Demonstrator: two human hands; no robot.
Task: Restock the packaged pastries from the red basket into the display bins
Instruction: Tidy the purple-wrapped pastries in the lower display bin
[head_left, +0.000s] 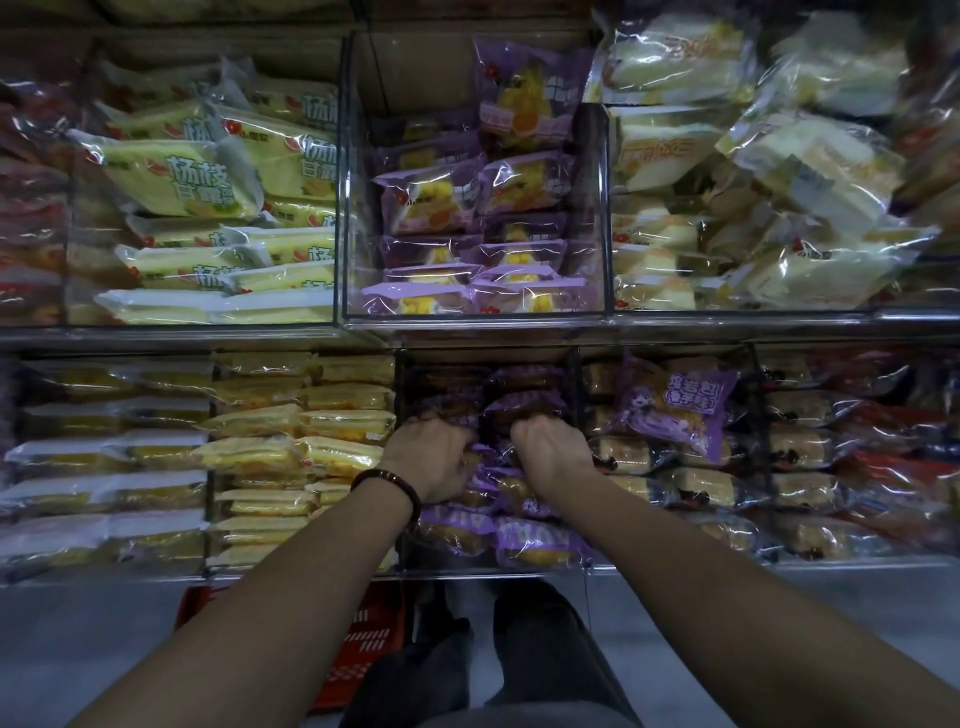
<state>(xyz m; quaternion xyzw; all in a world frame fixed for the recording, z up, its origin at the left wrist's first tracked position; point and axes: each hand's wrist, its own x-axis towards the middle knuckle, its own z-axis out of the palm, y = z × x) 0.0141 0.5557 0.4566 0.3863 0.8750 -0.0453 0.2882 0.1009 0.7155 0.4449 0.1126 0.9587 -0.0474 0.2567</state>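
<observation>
Pastries (519, 491) in purple wrappers are bunched in our left grip (431, 457) and right grip (550, 452), both clenched on packs inside the bin (399, 374), so we should lay them flat and square onto those just below, with the red basket (374, 639) behind our wrists.

I log: packaged pastries (524, 540), glossy crinkled plastic film; display bins (607, 218), clear smooth hard plastic; red basket (374, 639), near left, slotted plastic; bracelet (387, 480), polished dark beads; trousers (545, 649), matt cloth.
</observation>
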